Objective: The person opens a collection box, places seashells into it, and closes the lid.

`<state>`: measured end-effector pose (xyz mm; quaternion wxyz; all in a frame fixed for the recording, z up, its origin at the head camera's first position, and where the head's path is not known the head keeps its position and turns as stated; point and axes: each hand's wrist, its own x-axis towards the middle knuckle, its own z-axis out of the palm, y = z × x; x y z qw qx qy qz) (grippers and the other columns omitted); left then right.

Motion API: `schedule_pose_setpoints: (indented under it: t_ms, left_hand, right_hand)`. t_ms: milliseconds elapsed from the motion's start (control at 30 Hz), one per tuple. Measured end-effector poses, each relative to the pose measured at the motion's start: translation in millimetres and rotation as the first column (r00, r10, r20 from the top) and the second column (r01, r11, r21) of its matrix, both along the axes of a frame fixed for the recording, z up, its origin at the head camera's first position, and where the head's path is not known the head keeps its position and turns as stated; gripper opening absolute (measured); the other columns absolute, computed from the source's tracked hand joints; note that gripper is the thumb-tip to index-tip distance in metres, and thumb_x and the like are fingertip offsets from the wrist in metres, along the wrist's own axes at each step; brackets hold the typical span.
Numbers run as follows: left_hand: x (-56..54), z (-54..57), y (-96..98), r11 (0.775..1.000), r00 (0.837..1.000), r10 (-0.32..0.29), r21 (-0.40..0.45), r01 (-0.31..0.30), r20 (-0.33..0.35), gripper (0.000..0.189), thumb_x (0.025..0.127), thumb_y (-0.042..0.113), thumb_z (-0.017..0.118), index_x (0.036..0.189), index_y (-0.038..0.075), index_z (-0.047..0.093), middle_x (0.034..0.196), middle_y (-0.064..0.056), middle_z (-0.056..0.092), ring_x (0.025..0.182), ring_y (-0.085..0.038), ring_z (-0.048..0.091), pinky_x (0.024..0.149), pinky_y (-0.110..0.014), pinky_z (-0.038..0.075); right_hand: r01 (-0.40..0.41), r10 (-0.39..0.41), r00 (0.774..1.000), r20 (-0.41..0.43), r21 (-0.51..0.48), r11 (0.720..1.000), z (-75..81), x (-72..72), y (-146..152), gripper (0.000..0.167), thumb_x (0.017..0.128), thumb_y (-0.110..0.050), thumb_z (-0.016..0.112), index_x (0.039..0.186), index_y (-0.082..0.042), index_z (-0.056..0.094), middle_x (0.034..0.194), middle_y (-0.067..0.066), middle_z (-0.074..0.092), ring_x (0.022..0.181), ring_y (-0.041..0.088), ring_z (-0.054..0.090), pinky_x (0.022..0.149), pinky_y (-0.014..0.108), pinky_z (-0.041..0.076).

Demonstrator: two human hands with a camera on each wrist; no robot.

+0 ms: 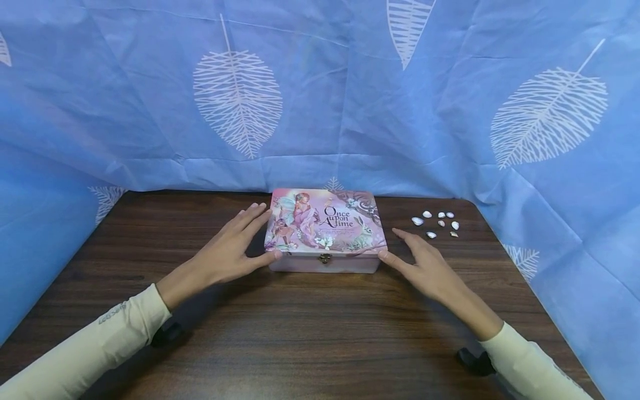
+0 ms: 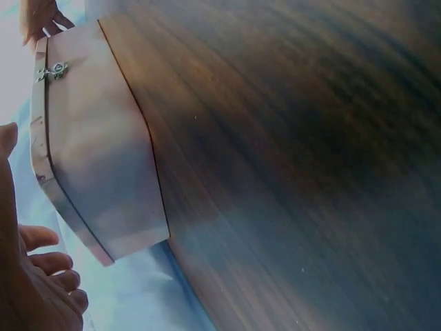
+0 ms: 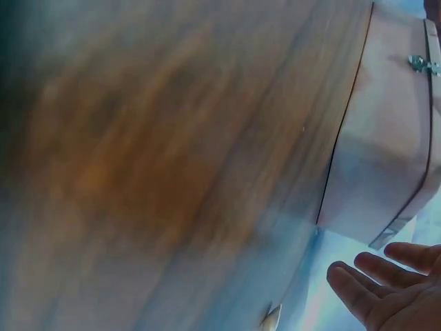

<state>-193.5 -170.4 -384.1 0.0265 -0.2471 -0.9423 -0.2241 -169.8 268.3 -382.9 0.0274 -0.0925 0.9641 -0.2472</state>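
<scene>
A pink box [image 1: 325, 264] with a fairy-and-rabbit lid reading "Once upon a Time" sits at the back middle of the table, its lid closed. A small metal clasp [image 1: 325, 258] is on its front. My left hand [image 1: 227, 250] is at the box's left side, fingers extended and thumb near the front left corner. At the opposite side is my right hand [image 1: 425, 266], fingers spread, its thumb near the front right corner. In the wrist views both the left hand [image 2: 41, 293] and the right hand [image 3: 396, 289] appear with nothing in them.
Several small white shells [image 1: 431, 235] lie on the dark wooden table [image 1: 320, 333], right of the box. A blue curtain [image 1: 320, 100] with white leaf prints hangs behind the table's back edge, close to the box.
</scene>
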Motion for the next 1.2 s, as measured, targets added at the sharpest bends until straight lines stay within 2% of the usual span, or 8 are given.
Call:
schedule_pose_setpoints:
  t_ms: [267, 400, 500, 633, 900, 1067, 1200]
  left_hand:
    - [-0.5, -5.5, 9.9, 0.996, 0.991, -0.084, -0.047, 0.079, -0.105, 0.097, 0.103, 0.063, 0.075, 0.177, 0.011, 0.039, 0.186, -0.017, 0.032, 0.175, -0.04, 0.024, 0.142, -0.063, 0.022]
    - [-1.0, -5.2, 13.0, 0.993, 0.987, -0.108, -0.055, 0.102, -0.121, 0.092, 0.104, 0.061, 0.076, 0.175, 0.014, 0.042, 0.185, -0.015, 0.035, 0.174, -0.039, 0.028, 0.141, -0.063, 0.024]
    - [-1.4, -5.1, 15.0, 0.99, 0.983, -0.132, -0.063, 0.124, -0.129, 0.087, 0.106, 0.058, 0.075, 0.175, 0.015, 0.044, 0.185, -0.013, 0.036, 0.173, -0.038, 0.031, 0.141, -0.062, 0.026]
    - [-2.1, -5.1, 19.1, 0.984, 0.974, -0.173, -0.066, 0.165, -0.144, 0.084, 0.108, 0.055, 0.073, 0.174, 0.014, 0.044, 0.184, -0.012, 0.038, 0.172, -0.037, 0.034, 0.141, -0.06, 0.027]
    - [-3.7, -7.0, 26.4, 0.973, 0.962, -0.225, -0.077, 0.215, -0.152, 0.077, 0.112, 0.049, 0.07, 0.174, 0.013, 0.044, 0.184, -0.014, 0.038, 0.172, -0.037, 0.034, 0.139, -0.062, 0.031]
    - [-3.1, -5.6, 28.4, 0.97, 0.961, -0.238, -0.081, 0.228, -0.143, 0.074, 0.113, 0.045, 0.069, 0.174, 0.011, 0.045, 0.183, -0.015, 0.038, 0.172, -0.037, 0.033, 0.137, -0.063, 0.034]
    - [-3.7, -6.2, 29.1, 0.97, 0.962, -0.236, -0.091, 0.225, -0.136, 0.07, 0.115, 0.043, 0.066, 0.173, 0.011, 0.045, 0.183, -0.015, 0.038, 0.172, -0.038, 0.034, 0.139, -0.061, 0.032]
  right_hand:
    - [0.004, -0.004, 1.0, 0.006, -0.017, 1.0, -4.2, 7.2, -4.9, 0.093, 0.11, -0.072, 0.057, 0.172, -0.004, 0.044, 0.172, 0.027, 0.05, 0.159, 0.053, 0.048, 0.125, 0.076, 0.042]
    - [0.016, -0.015, 0.999, 0.032, -0.049, 0.999, -5.5, 11.2, -6.9, 0.088, 0.11, -0.068, 0.061, 0.168, -0.003, 0.049, 0.157, 0.025, 0.066, 0.143, 0.046, 0.066, 0.116, 0.069, 0.053]
    - [0.022, -0.016, 0.997, 0.073, -0.08, 0.997, -5.9, 13.1, -7.9, 0.085, 0.111, -0.065, 0.063, 0.165, -0.001, 0.052, 0.143, 0.021, 0.075, 0.132, 0.04, 0.073, 0.111, 0.065, 0.058]
    - [0.019, -0.006, 0.993, 0.118, -0.108, 0.994, -6.5, 15.3, -8.1, 0.082, 0.111, -0.065, 0.062, 0.16, 0.0, 0.057, 0.138, 0.02, 0.078, 0.129, 0.038, 0.075, 0.111, 0.063, 0.059]
    - [0.016, 0.007, 0.985, 0.172, -0.133, 0.991, -2.3, 17.8, -11.4, 0.067, 0.111, -0.065, 0.063, 0.142, -0.006, 0.071, 0.124, 0.01, 0.081, 0.111, 0.021, 0.076, 0.093, 0.046, 0.063]
    - [0.014, 0.022, 0.977, 0.212, -0.164, 0.986, -0.5, 17.1, -15.1, 0.06, 0.111, -0.062, 0.064, 0.133, -0.006, 0.075, 0.115, 0.008, 0.08, 0.099, 0.018, 0.074, 0.083, 0.037, 0.06]
    - [-0.009, 0.062, 0.969, 0.241, -0.212, 0.977, -1.9, 17.8, -18.8, 0.055, 0.112, -0.057, 0.065, 0.13, -0.006, 0.077, 0.118, 0.009, 0.081, 0.099, 0.017, 0.076, 0.083, 0.036, 0.063]
